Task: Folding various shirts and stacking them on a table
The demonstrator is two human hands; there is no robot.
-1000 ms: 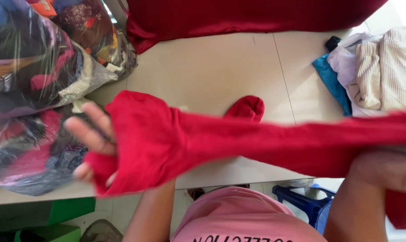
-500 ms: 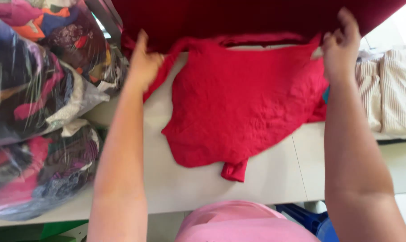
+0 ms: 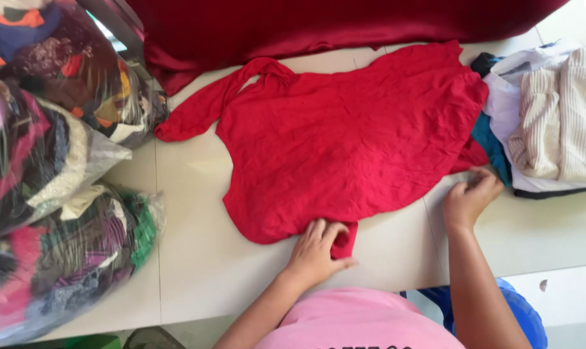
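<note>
At nine o'clock on the pale table (image 3: pixel 196 271), clear plastic bags of mixed clothes (image 3: pixel 53 194) are stacked, and a crumpled red top (image 3: pixel 344 142) lies spread flat across the middle. My left hand (image 3: pixel 319 249), at six o'clock, pinches the top's near hem, fingers curled around a small fold. My right hand (image 3: pixel 470 197), at four o'clock, grips the top's right edge with bent fingers, just beside a pile of folded striped garments (image 3: pixel 551 123) at three o'clock.

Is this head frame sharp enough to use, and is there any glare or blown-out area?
Head view: sharp, no motion blur; the red garment shows its wrinkles and both hands, left and right, are crisp. Glare streaks the clear plastic bags at left. The top right corner is washed out by bright light. Shadows are soft.
</note>
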